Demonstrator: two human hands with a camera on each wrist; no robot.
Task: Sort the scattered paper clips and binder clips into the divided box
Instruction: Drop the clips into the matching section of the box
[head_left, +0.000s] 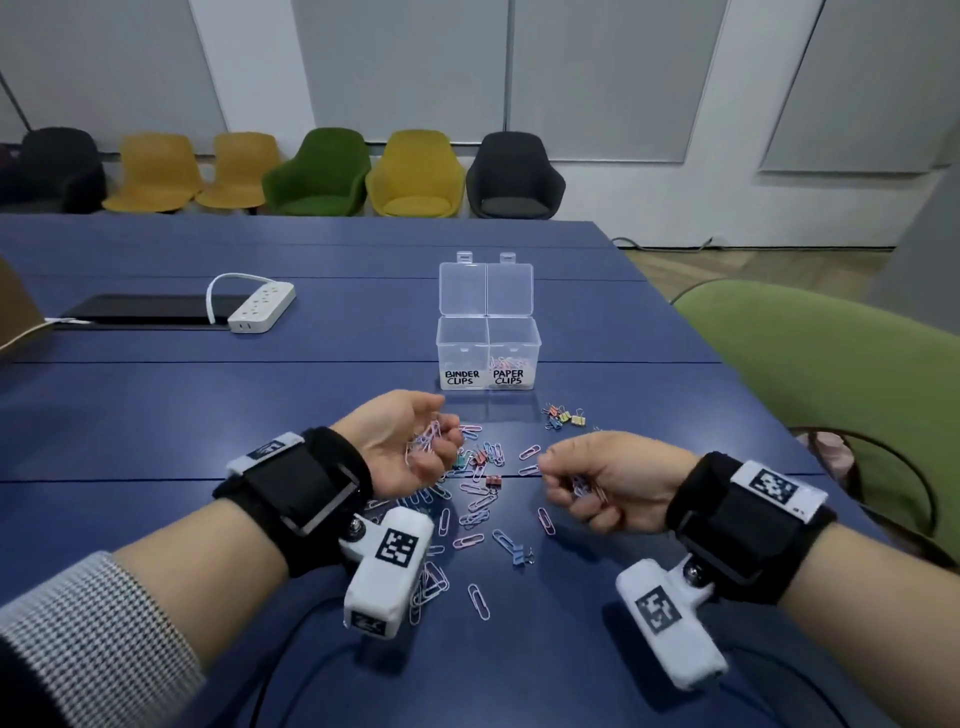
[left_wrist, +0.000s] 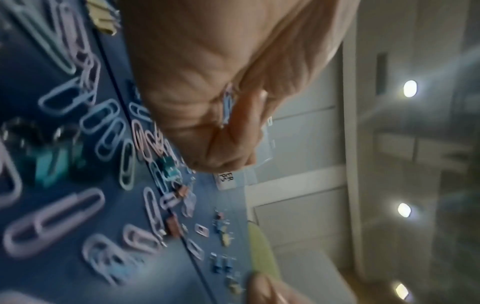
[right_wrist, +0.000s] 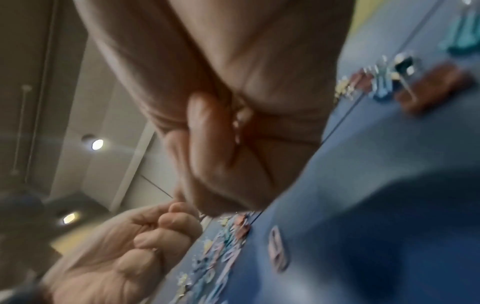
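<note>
A clear divided box (head_left: 488, 353) stands open on the blue table (head_left: 260, 415), its halves labelled BINDER CLIPS and PAPER CLIPS; some pink paper clips lie in the right half. My left hand (head_left: 415, 447) is palm-up in front of it, fingers curled round a bunch of pastel paper clips (head_left: 426, 439). My right hand (head_left: 582, 483) is a fist beside it, gripping more paper clips (head_left: 584, 488). Loose paper clips (head_left: 478, 506) lie scattered between and below both hands. Small coloured binder clips (head_left: 563, 417) sit right of the box front. In the left wrist view a clip (left_wrist: 227, 102) shows in the palm.
A white power strip (head_left: 262, 306) and a dark flat device (head_left: 150, 309) lie far left on the table. A green chair (head_left: 831, 374) stands at the table's right edge. A row of chairs (head_left: 322, 176) lines the far wall.
</note>
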